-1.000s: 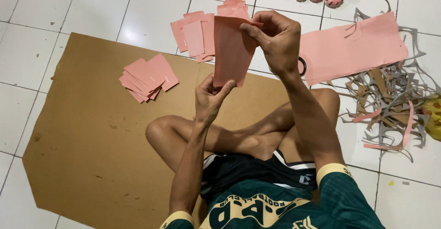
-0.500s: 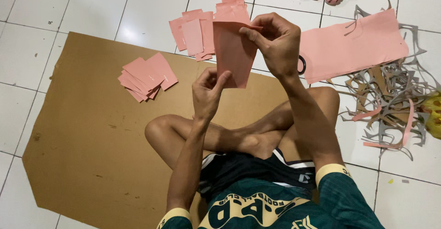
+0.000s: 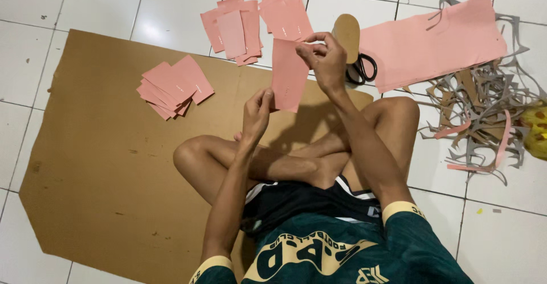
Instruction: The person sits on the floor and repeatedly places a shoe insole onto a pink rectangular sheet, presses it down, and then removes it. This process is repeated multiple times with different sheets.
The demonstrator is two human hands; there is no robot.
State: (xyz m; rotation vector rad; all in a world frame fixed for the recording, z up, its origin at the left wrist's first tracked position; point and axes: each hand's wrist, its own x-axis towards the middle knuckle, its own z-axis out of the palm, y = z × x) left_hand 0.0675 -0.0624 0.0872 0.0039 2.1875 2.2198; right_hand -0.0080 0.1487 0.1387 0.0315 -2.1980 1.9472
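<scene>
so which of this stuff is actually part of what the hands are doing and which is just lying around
In hand:
left hand and right hand, both pinching the pink piece

Lying about:
small pink stack on the cardboard sheet
pink pile on the tiles
large pink sheet
scissors
offcut scraps

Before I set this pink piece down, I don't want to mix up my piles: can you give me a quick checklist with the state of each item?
1. Pink piece held by both the left hand and right hand: ok.
2. Small stack on the cardboard sheet lies fanned, not squared: not ok.
3. Scissors lying apart from the hands: ok.
4. Scraps apart from the stacks: ok.
5. Marks on the held piece readable: cannot tell.
</scene>
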